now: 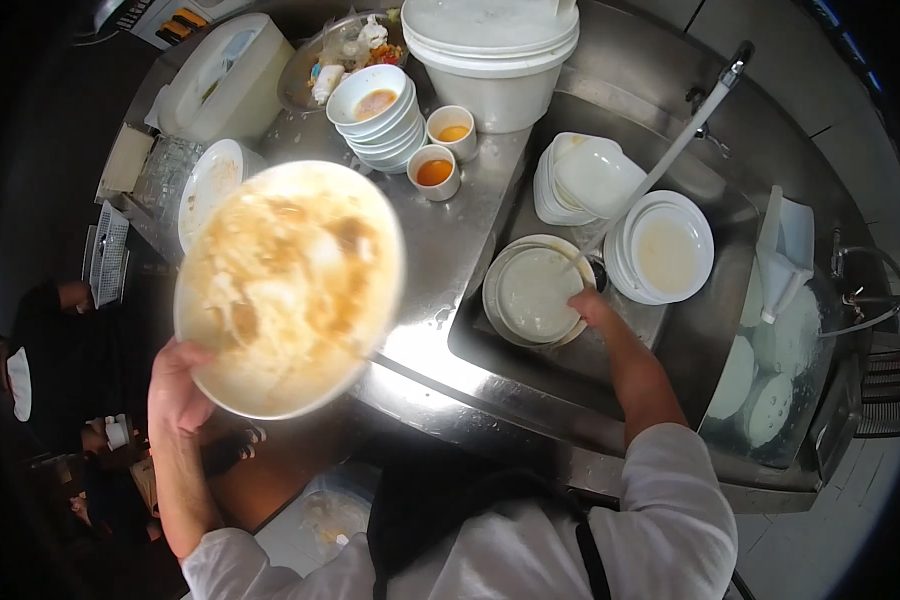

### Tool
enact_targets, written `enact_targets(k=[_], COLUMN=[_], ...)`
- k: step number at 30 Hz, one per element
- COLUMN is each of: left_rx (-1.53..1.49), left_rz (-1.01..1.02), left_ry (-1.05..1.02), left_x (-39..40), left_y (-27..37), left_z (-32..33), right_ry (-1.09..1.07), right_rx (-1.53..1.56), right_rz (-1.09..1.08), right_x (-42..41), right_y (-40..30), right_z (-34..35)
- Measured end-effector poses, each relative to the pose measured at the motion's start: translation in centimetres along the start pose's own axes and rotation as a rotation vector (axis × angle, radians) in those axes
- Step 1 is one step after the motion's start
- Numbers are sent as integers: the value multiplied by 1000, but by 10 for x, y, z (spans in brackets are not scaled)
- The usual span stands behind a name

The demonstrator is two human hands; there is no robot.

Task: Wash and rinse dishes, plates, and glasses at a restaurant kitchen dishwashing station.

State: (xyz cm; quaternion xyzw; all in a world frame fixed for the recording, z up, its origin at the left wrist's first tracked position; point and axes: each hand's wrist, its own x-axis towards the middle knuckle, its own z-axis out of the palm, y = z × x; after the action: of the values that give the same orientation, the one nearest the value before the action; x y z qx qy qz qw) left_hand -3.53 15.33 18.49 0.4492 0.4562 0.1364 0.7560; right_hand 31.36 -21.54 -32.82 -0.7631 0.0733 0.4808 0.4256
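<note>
My left hand (181,390) grips the lower rim of a large white plate (292,292), raised left of the sink. Its surface is blurred and smeared with yellowish-brown food residue. Inside the steel sink (667,360), my right hand (589,304) has hold of the right rim of a round dish (495,296); the fingertips are partly hidden. Cloudy liquid fills a bowl (540,292) nested in that dish. A long pale tap spout (667,157) slants down to it. Close by are stacked squarish dishes (600,176) and stacked round bowls (671,247).
On the steel counter (465,232) are stacked bowls (371,105), two cups (433,174) of orange liquid, a lidded white bucket (487,82) and a bowl of food scraps (345,60). At right, plates lie submerged in a second basin (769,375). Another person (56,360) stands at left.
</note>
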Motion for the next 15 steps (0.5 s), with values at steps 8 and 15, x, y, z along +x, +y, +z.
enact_targets(k=[8,15], left_rx=[335,369], left_rz=[-420,-551], left_ry=[-171,-182], left_x=[31,59], left_y=[-65,-186], left_z=[128,228], right_ry=[53,429], right_rx=[-120,-852], right_rz=[-43,-56], right_x=[-71,-173], right_y=[-4,-48], right_z=[-22,-108])
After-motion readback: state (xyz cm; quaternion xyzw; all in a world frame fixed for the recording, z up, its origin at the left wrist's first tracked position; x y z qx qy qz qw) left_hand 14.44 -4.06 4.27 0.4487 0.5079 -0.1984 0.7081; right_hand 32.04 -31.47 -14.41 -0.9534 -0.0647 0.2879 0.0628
